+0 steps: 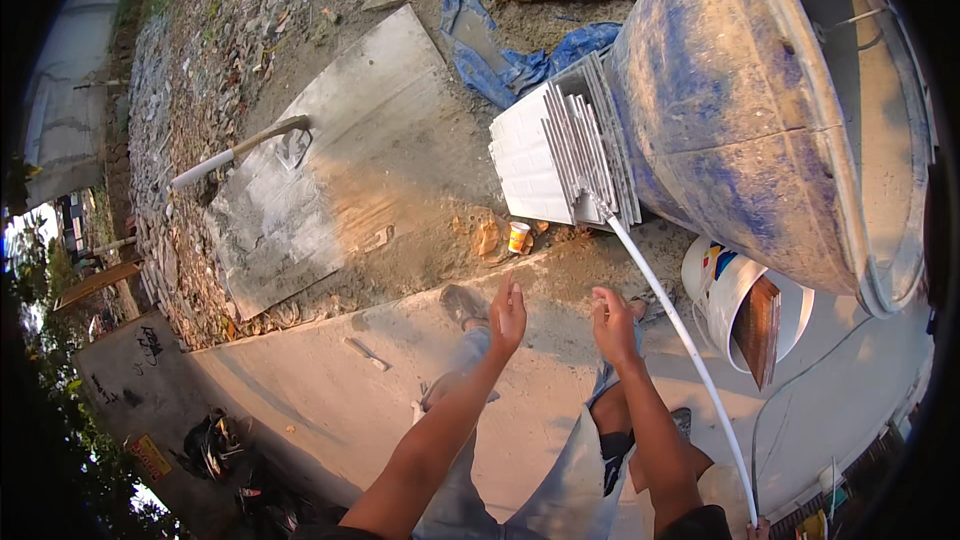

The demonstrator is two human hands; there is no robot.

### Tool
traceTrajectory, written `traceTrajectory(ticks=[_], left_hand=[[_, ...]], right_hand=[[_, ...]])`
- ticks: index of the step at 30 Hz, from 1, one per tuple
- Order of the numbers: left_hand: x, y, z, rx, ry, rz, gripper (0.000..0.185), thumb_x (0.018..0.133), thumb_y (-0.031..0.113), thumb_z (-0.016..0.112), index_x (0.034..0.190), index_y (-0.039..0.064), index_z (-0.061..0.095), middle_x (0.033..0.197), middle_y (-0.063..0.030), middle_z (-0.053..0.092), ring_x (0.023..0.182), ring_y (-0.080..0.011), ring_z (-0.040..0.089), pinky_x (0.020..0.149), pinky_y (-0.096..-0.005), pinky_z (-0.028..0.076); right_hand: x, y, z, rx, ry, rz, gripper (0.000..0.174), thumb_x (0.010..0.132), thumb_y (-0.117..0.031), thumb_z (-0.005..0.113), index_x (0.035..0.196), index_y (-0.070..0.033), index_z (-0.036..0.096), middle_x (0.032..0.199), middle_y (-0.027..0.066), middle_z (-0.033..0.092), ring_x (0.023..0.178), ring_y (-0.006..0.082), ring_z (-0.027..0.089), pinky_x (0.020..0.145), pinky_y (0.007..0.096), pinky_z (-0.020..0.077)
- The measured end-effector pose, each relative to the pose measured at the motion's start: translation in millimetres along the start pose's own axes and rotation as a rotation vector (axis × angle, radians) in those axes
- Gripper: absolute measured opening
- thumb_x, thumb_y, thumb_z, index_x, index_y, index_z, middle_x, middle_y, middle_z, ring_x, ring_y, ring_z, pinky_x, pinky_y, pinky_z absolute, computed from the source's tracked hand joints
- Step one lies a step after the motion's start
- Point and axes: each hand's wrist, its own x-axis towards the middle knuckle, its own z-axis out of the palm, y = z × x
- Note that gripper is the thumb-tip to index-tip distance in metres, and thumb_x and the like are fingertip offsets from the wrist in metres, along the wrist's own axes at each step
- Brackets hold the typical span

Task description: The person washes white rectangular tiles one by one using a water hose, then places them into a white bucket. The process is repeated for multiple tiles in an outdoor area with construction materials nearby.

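Note:
My left hand (510, 319) is held out over the concrete edge, holding nothing, its fingers stretched forward. My right hand (613, 324) is raised beside it with loosely bent fingers and nothing visible in it. Just beyond my left hand, a yellow and white paper cup (517, 237) stands on the dirt. Past my hands, a stack of white tiles (529, 157) rests on edge against a large, stained blue tub (720, 90). A white hose or pipe (675, 307) touches the tiles and runs to another person's hand (759, 529) at the lower right.
A white bucket (709, 277) on its side holds brown tiles or boards (757, 330). A long-handled hoe (232, 152) lies across a grey sheet (375, 112). A small hand tool (366, 353) lies on the concrete slab (315, 367). Blue tarp (487, 52) and rubble (195, 90) lie farther out.

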Motion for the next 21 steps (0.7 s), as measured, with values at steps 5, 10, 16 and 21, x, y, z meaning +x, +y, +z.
traceTrajectory(ticks=[5,10,16,21], left_hand=[[73.3,-28.2,22.1,-0.105,-0.175,0.037,0.048,0.111,0.028,0.047,0.147,-0.003,0.05,0.123,-0.0222,0.069,0.108,-0.0273,0.069,0.088,-0.037,0.054],[146.2,-47.8,74.6,-0.176,-0.274,0.165,0.066,0.112,0.042,0.033,0.158,-0.006,0.029,0.157,-0.0287,0.038,0.146,-0.0403,0.036,0.12,-0.0459,0.029],[262.5,-38.9,148.1,-0.074,-0.189,0.657,0.078,0.11,0.055,0.015,0.164,-0.001,0.004,0.172,-0.0239,0.004,0.16,-0.0387,-0.001,0.128,-0.0529,0.005],[384.1,9.6,148.7,-0.075,-0.022,0.721,0.079,0.11,0.056,0.015,0.164,0.001,-0.004,0.172,-0.0217,-0.003,0.16,-0.037,-0.005,0.128,-0.0503,-0.003]], right_hand=[[81.7,73.3,102.2,-0.392,0.19,0.072,0.061,0.1,-0.015,0.062,0.152,0.004,0.036,0.142,0.0287,0.048,0.131,0.0446,0.051,0.105,0.0488,0.0477],[141.6,61.6,142.5,-0.675,0.405,-0.286,0.06,0.101,-0.012,0.056,0.153,0.008,0.032,0.152,0.0303,0.036,0.138,0.0488,0.041,0.114,0.0574,0.0368],[183.6,119.4,161.2,-0.671,0.437,-0.533,0.062,0.102,-0.009,0.051,0.154,0.014,0.026,0.158,0.0318,0.03,0.145,0.0481,0.034,0.119,0.0571,0.0309],[189.8,142.1,177.2,-0.681,0.604,-0.605,0.072,0.1,-0.02,0.058,0.153,0.015,0.026,0.16,0.037,0.018,0.148,0.0572,0.021,0.12,0.066,0.0215]])
